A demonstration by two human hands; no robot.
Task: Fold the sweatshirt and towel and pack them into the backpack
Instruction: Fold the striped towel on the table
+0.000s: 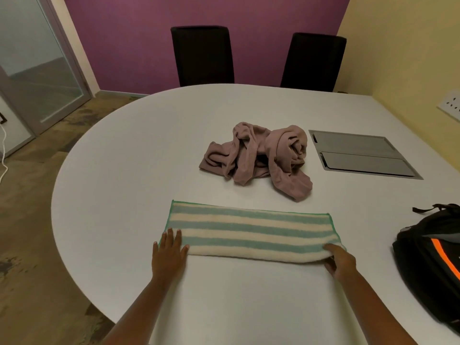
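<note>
head-worn, angled down, table (124, 170) close

Near edge: green-and-cream striped terry towel (251, 232) was laid on white oval table (129, 155).
Behind towel: crumpled mauve sweatshirt (258, 155) was placed.
Right: black backpack (430, 265) was set.

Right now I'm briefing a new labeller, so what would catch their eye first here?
The striped towel, folded into a long band at the table's near edge, with the left hand flat on one end and the right hand gripping the other. Behind it lies a crumpled sweatshirt; a backpack sits far right.
</note>
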